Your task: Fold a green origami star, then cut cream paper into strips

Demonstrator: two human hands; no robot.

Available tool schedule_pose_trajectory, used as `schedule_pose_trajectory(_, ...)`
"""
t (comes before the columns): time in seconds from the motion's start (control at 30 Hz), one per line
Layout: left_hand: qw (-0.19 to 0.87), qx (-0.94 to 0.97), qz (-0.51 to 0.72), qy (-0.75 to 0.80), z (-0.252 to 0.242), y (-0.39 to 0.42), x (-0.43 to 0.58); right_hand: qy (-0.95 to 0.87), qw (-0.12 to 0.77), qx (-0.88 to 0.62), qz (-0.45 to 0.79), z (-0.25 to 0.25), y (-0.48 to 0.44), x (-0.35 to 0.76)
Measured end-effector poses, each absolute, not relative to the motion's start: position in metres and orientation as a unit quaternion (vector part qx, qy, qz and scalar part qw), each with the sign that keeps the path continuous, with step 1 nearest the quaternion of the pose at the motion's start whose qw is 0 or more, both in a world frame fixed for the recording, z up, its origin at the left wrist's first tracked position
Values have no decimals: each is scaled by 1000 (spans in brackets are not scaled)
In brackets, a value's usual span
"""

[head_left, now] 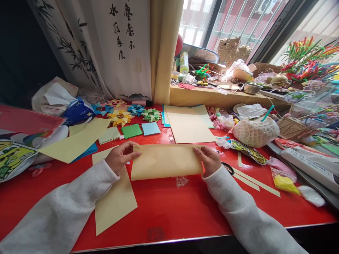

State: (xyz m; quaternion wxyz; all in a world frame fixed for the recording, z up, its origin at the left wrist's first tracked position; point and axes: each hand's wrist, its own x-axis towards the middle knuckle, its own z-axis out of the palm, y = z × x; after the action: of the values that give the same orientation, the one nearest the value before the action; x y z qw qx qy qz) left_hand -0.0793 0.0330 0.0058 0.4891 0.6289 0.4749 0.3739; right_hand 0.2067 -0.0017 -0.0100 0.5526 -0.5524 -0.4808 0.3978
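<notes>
A sheet of tan paper (166, 162) is stretched between my two hands over the red table, its near edge curving over. My left hand (122, 157) pinches its left end, thumb on top. At the right end my right hand (209, 158) grips it the same way. Under my left forearm lies another tan sheet (116, 208). Beside my right wrist a black scissor handle (228, 168) shows, the rest of it hidden. Cut paper strips (256, 180) lie to the right of it.
Behind the held sheet are a stack of large paper (189, 123), green squares (131, 131), blue squares (150, 128) and several folded paper stars (120, 117). A foam-netted object (255, 131) and packets crowd the right. The red table's (169, 225) front edge runs below.
</notes>
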Motion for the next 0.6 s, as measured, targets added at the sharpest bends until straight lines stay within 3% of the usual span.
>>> schedule_pose_trajectory(0.6,443,644,384,492,0,36,-82,-436,561,-554,434,-11,-3,203)
